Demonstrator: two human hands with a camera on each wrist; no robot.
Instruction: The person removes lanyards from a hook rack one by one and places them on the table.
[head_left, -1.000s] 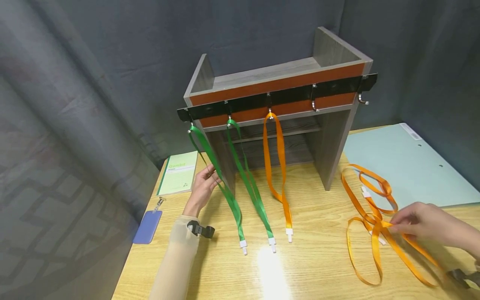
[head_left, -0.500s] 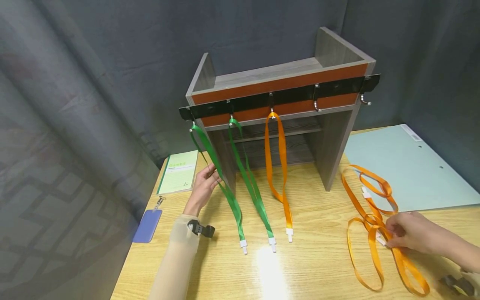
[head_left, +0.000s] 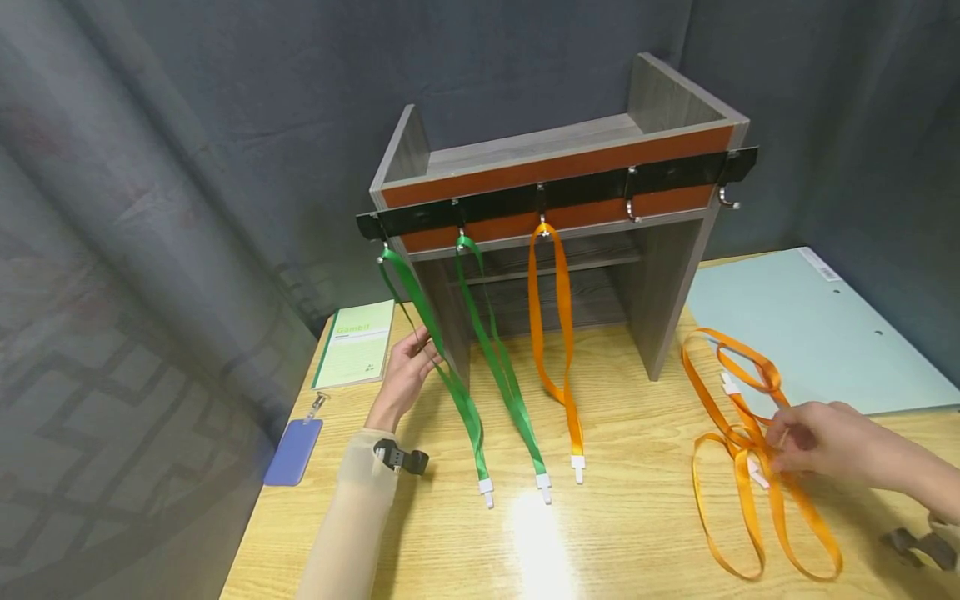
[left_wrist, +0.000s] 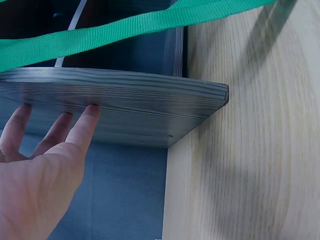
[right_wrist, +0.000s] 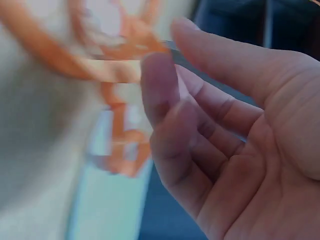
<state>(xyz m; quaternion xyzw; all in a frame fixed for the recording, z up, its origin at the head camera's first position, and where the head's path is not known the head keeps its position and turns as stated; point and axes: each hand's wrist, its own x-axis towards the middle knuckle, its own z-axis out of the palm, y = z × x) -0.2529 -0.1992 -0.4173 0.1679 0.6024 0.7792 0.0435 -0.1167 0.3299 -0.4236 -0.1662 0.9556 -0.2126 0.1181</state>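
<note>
Dark grey curtains are hanging behind a wooden table (head_left: pixel 645 508), and you are working at it from the near side. At the far left a blue badge holder (head_left: pixel 293 451) is lying flat near the table edge, with a green notebook (head_left: pixel 356 343) just behind it. Your left hand (head_left: pixel 405 375) is resting against the left side panel of the grey shelf unit (head_left: pixel 540 158); the left wrist view is showing straight fingertips (left_wrist: pixel 90 111) pressing on the panel's edge, holding nothing. Two green lanyards (head_left: pixel 468 408) are hanging from the first two hooks of the black hook rail (head_left: pixel 555 193), and an orange lanyard (head_left: pixel 558 350) is hanging from the third, their white ends touching the table. The two hooks further right are carrying nothing. Right of the shelf a tangle of loose orange lanyards (head_left: pixel 738 467) is lying on the table, partly over a pale blue folder (head_left: pixel 817 333). Your right hand (head_left: pixel 813 437) is sitting on the middle of that tangle with fingers curled; whether they are actually pinching a strap, you cannot tell, as the right wrist view is blurred.
</note>
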